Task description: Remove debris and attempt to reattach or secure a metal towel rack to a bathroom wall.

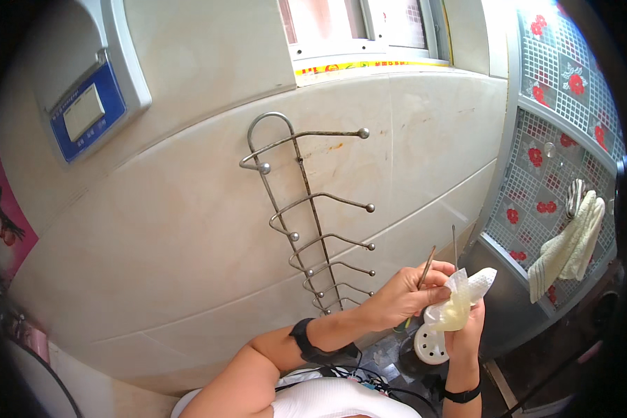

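My left hand (409,294) is closed around a thin rusty-brown rod (426,269). A dark green, handle-like end (403,325) shows below that hand. Its fingertips also touch a crumpled, translucent pale-yellow sheet (453,310), maybe plastic or a wet wipe. My right hand (468,326) is closed behind this sheet and a white textured paper or cloth (481,282), which hides most of its fingers. A thin metal rod (455,240) stands up between the hands; which hand holds it I cannot tell.
A metal rack with ball-tipped hooks (317,209) is against the tiled wall, left of my hands. Below them are a white perforated round piece (430,347) and dark cables (376,383). At right, towels (571,240) hang by a flower-patterned panel (529,202). A window (369,35) is above.
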A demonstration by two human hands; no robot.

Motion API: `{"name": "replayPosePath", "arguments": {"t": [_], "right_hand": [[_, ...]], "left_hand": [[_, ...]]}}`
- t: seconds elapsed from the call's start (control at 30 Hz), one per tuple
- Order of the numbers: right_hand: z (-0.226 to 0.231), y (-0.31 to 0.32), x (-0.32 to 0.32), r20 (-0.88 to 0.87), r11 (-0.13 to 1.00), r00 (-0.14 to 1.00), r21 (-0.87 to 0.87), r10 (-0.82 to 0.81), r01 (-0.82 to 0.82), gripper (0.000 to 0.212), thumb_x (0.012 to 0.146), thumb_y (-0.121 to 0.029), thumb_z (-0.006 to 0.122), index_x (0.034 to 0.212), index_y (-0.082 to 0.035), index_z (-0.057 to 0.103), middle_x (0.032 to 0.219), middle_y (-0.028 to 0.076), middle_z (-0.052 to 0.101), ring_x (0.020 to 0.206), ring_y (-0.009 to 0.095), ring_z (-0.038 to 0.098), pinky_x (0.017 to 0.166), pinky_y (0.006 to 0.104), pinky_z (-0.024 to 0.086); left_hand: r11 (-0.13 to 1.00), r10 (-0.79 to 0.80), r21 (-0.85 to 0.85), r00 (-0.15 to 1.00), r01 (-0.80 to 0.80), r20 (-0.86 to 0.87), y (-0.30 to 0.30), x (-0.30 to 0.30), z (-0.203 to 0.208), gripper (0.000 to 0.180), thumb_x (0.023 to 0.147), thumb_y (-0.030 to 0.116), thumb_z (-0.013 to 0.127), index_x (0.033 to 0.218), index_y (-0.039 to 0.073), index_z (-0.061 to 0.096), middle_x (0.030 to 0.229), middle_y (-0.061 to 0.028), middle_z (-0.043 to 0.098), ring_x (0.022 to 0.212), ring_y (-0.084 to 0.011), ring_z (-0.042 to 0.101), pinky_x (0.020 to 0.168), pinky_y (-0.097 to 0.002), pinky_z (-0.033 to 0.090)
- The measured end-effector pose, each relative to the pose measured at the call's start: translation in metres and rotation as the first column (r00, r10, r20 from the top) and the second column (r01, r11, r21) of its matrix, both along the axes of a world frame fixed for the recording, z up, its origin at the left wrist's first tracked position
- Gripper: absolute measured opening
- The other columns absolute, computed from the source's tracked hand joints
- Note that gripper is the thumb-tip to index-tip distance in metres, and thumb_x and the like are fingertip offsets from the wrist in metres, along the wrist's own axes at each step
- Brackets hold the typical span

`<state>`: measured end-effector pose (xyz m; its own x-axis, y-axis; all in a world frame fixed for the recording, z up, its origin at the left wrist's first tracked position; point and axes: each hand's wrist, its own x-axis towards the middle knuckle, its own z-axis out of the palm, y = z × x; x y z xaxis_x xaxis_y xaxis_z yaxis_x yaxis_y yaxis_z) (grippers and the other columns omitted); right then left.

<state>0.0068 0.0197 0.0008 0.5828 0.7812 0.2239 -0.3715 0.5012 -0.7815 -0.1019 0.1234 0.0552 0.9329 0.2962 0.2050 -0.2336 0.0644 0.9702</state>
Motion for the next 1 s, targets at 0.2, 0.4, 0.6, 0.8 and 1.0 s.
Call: {"name": "replayPosePath", "arguments": {"t": [0.2,0.4,0.6,0.8,1.0], "right_hand": [[-0.027,0.004,0.011,0.084,0.999,0.996,0.035,-0.016,0.013,0.042,0.079,-0.015,0.057,0.113,0.001,0.039,0.102,0.006,0.049,0.089,0.011,0.050,0.074,0.0222,0.042],[-0.029,0.005,0.012,0.115,0.988,0.993,-0.146,-0.034,0.051,0.052,0.070,-0.012,0.066,0.114,-0.002,0.040,0.099,0.003,0.048,0.085,0.009,0.048,0.069,0.0198,0.039],[-0.029,0.000,0.004,-0.093,0.998,0.994,0.003,0.061,-0.061,0.057,0.067,-0.004,0.066,0.116,-0.002,0.038,0.104,0.004,0.046,0.095,0.013,0.047,0.076,0.0239,0.040],[-0.054,0.003,0.002,-0.084,0.969,0.966,-0.012,0.244,-0.246,0.039,0.077,-0.010,0.058,0.111,0.002,0.041,0.101,0.009,0.050,0.091,0.016,0.051,0.071,0.0281,0.045],[-0.063,-0.002,0.006,0.021,0.955,0.957,-0.079,0.289,-0.287,0.031,0.085,-0.021,0.050,0.106,0.001,0.043,0.080,0.006,0.053,0.071,0.013,0.051,0.060,0.0245,0.042]], "left_hand": [[0.983,0.007,-0.186,1.000,-0.006,0.008,-0.004,0.029,-0.017,0.024,0.085,0.020,0.051,0.095,-0.001,0.058,0.103,-0.0022,0.049,0.082,-0.0043,0.046,0.068,-0.0182,0.039],[0.986,0.051,-0.160,0.998,-0.054,-0.024,-0.002,0.042,-0.024,0.024,0.085,0.024,0.051,0.093,0.002,0.056,0.075,0.0046,0.053,0.063,-0.0009,0.046,0.053,-0.0153,0.037],[0.974,0.154,-0.171,0.988,-0.146,0.033,-0.005,0.055,-0.025,0.022,0.086,0.020,0.050,0.093,0.000,0.055,0.075,0.0025,0.055,0.064,-0.0014,0.047,0.055,-0.0162,0.039],[0.971,0.229,-0.083,0.973,-0.225,0.034,-0.013,0.059,-0.027,0.020,0.086,0.018,0.050,0.090,-0.001,0.055,0.075,0.0013,0.056,0.064,-0.0021,0.048,0.055,-0.0171,0.041],[0.964,0.260,-0.050,0.965,-0.262,-0.043,-0.020,0.058,-0.019,0.021,0.086,0.020,0.048,0.089,0.001,0.054,0.069,0.0002,0.056,0.055,-0.0031,0.049,0.043,-0.0167,0.040]]}}
